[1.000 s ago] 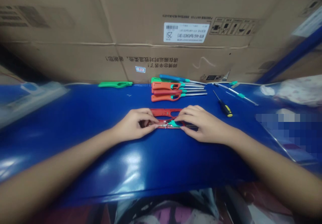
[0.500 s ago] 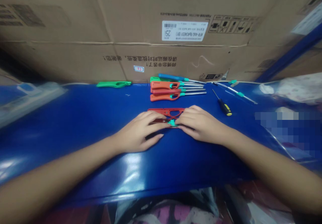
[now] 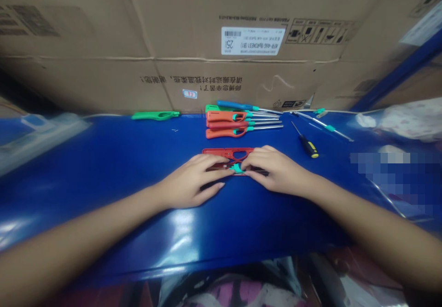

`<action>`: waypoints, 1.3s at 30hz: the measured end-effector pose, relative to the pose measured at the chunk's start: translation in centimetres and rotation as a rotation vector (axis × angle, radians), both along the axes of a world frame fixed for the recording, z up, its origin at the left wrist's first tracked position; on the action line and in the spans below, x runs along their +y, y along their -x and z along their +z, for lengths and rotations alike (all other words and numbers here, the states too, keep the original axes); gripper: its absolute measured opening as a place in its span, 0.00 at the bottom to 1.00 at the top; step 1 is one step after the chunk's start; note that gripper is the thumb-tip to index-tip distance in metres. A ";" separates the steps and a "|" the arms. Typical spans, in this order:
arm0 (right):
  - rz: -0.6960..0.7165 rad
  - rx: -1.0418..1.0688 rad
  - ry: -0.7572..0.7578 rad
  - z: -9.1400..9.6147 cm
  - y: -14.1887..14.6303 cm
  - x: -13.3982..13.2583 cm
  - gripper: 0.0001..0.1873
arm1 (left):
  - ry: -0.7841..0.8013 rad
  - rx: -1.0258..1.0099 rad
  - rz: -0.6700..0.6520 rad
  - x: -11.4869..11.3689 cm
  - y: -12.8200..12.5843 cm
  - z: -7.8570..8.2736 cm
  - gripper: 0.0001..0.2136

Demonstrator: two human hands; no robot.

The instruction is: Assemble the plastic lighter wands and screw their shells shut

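At the middle of the blue table lies an opened red gas lighter. One of its casing halves, the red half shell [image 3: 216,152], rests just beyond my fingertips. My left hand [image 3: 188,180] grips the nearer red lighter casing half [image 3: 218,166] from the left, thumb somewhat apart from the other fingers. A teal plastic part [image 3: 236,168] sits in that nearer half, between my two hands. Thumb and fingers of my right hand [image 3: 276,169] pinch at the right side of this teal part, and they hide most of the casing's right end.
Behind my hands, several lighters [image 3: 226,133] with metal tubes lie stacked. Further left is a green lighter handle [image 3: 155,115]. A yellow-black screwdriver [image 3: 308,147] and a loose metal tube [image 3: 314,121] lie right. A clear plastic bag [image 3: 44,134] is far left; cardboard [image 3: 113,81] stands behind.
My right hand's fingers have shifted very slightly at the teal part, showing a bit more of it. My left hand stays in place.
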State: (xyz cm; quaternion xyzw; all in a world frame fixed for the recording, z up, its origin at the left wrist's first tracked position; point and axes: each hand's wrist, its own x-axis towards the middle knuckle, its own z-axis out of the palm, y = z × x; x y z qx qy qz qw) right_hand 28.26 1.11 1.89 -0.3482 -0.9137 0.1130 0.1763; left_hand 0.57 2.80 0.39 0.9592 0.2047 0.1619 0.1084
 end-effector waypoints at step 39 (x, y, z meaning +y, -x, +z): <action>-0.318 0.283 0.105 -0.5 -1.7 2.7 0.05 | 0.065 -0.262 0.096 0.4 -0.1 -0.7 0.13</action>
